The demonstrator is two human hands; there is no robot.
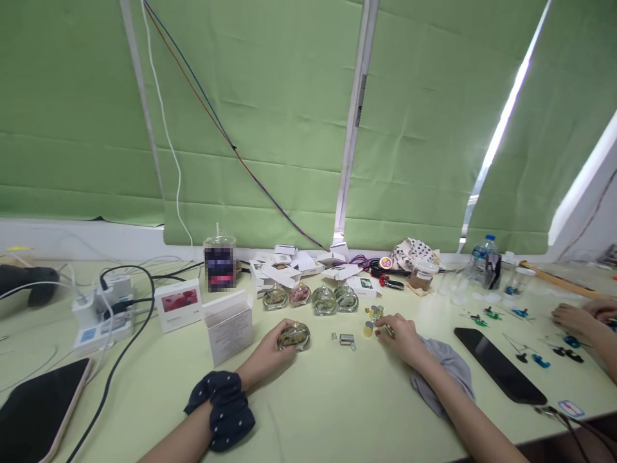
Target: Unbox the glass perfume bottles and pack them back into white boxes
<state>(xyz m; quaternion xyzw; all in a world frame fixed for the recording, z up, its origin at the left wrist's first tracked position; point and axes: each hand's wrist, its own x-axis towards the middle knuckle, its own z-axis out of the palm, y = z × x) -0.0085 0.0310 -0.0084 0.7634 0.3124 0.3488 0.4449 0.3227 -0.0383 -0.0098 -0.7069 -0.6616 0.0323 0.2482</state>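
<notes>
My left hand [278,344] is closed around a flat, rounded glass bottle [295,337] with a dark mottled pattern inside, close above or on the table. My right hand [398,337] reaches to a small group of gold caps [368,329], its fingers bent and pinched together beside them. What lies between those fingertips is mostly hidden. Between the hands lie a silver metal clip [346,339] and a tiny clear piece [333,335]. Behind them stands a row of similar glass bottles, among them a pink one [299,294] and a green one [324,300].
White boxes [230,326] stand at left, near a power strip [103,328] with cables. Phones lie on both sides, one at right [499,363]. A grey cloth [443,373] sits under my right forearm. Another person's hands [578,318] work at far right among small coloured parts.
</notes>
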